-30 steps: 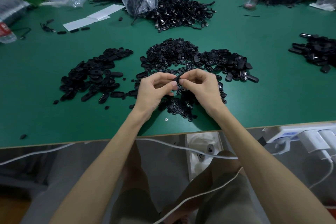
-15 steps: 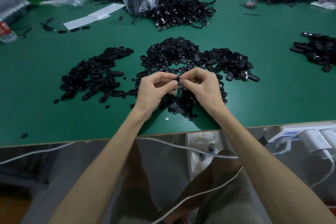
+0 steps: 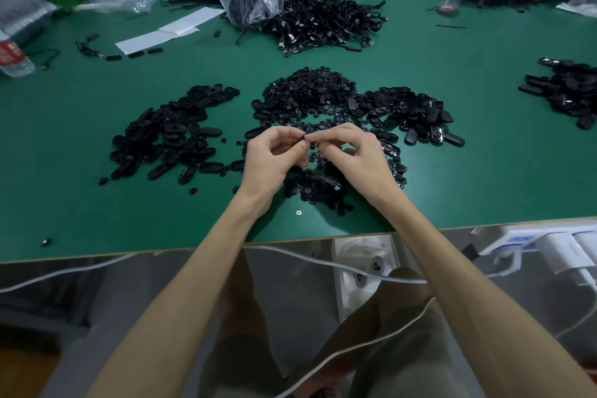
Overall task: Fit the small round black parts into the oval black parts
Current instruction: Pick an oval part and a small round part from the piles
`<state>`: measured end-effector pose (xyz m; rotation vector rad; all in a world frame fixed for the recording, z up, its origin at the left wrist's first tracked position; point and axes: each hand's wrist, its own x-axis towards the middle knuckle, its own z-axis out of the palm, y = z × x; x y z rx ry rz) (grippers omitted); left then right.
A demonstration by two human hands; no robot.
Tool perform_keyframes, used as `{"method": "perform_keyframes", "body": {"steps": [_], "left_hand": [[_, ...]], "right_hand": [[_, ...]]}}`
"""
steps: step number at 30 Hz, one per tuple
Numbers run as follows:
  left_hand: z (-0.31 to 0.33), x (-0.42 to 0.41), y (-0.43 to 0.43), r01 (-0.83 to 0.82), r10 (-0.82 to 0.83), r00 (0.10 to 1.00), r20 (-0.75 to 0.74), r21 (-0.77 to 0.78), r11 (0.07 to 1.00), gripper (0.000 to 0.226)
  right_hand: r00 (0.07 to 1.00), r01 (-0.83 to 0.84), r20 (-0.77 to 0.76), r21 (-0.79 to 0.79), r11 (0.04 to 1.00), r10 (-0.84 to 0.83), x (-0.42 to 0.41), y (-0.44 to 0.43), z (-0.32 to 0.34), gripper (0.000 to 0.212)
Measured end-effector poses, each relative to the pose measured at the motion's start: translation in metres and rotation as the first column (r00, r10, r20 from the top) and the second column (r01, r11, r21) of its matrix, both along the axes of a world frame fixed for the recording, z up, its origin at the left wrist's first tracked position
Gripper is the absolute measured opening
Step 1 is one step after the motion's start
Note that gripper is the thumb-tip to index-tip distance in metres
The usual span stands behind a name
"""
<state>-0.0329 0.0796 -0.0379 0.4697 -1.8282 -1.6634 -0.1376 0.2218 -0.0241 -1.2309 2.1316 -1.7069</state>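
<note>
Pinching small black part (image 3: 303,138) between fingertips of your left hand (image 3: 273,157) and right hand (image 3: 353,155), other fingers loosely curled, above round-part pile (image 3: 310,94) at green table (image 3: 64,171) centre; oval parts (image 3: 168,132) heaped left.

Between the fingertips of my left hand (image 3: 270,157) and my right hand (image 3: 357,155) I pinch one black piece (image 3: 303,138), seen edge-on and too hidden to tell oval from round. The small round black parts (image 3: 307,92) lie heaped just beyond my hands, with more scattered beneath them and between my wrists. The oval black parts (image 3: 171,129) form a loose, glossy pile to the left of my left hand. Another oval heap (image 3: 412,110) lies beyond my right hand.
</note>
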Motion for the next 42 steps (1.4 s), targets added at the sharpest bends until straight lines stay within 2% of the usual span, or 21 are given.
{"method": "perform_keyframes", "body": {"steps": [3, 6, 8, 16, 21, 27, 34, 42], "left_hand": [[0.0008, 0.0009, 0.0014, 0.053, -0.053, 0.999, 0.008, -0.035, 0.998, 0.013], [0.0001, 0.0006, 0.0020, 0.076, -0.075, 0.997, 0.017, -0.066, 0.995, 0.013], [-0.0003, 0.0008, 0.0012, 0.077, -0.075, 0.997, 0.025, -0.081, 0.994, 0.012], [-0.0003, 0.0009, 0.0025, 0.072, -0.068, 0.997, 0.046, -0.091, 0.993, 0.017], [-0.0027, -0.0003, 0.0032, 0.047, -0.039, 0.997, 0.068, -0.129, 0.991, 0.020], [-0.0025, -0.0018, 0.0044, 0.028, -0.013, 0.996, 0.084, -0.181, 0.983, 0.025], [-0.0009, 0.0016, 0.0003, 0.095, -0.094, 0.995, 0.016, -0.072, 0.993, 0.018], [-0.0028, 0.0005, 0.0000, 0.061, -0.060, 0.998, 0.011, -0.120, 0.991, 0.019]], "right_hand": [[0.997, 0.048, 0.055, -0.034, 0.998, -0.046, -0.0047, 0.0013, -0.0024, 0.029], [0.998, 0.047, 0.042, 0.008, 0.999, -0.047, -0.0064, -0.0001, -0.0056, 0.016], [0.998, 0.036, 0.045, 0.016, 0.999, -0.037, -0.0061, -0.0010, -0.0065, 0.010], [0.992, 0.019, 0.127, 0.002, 1.000, -0.019, -0.0053, 0.0007, -0.0059, 0.004], [0.993, 0.010, 0.119, 0.024, 1.000, -0.012, -0.0015, 0.0012, -0.0032, 0.001], [0.994, -0.007, 0.110, 0.039, 0.999, 0.003, -0.0002, 0.0000, -0.0040, 0.003], [0.979, -0.013, 0.201, -0.049, 0.999, 0.023, -0.0065, 0.0034, -0.0071, 0.004], [0.978, -0.035, 0.206, -0.015, 0.999, 0.038, -0.0089, 0.0018, -0.0094, 0.009]]}}
